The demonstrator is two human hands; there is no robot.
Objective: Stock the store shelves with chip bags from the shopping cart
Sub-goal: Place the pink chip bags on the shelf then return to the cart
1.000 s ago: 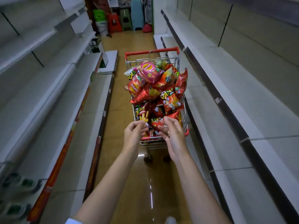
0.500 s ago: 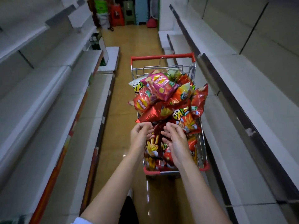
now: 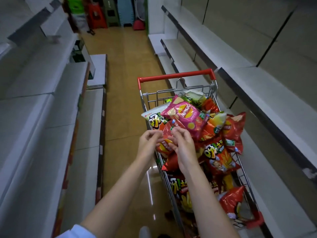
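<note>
Right now your left hand (image 3: 148, 145) and right hand (image 3: 182, 146) both pinch a red chip bag (image 3: 166, 145) above the cart (image 3: 176, 76).

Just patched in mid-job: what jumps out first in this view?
The shopping cart, right of centre in the aisle, is piled high with chip bags, a pink bag on top. Both hands, left hand and right hand, are at a red bag on its left side. Bare grey shelves line both sides.
</note>
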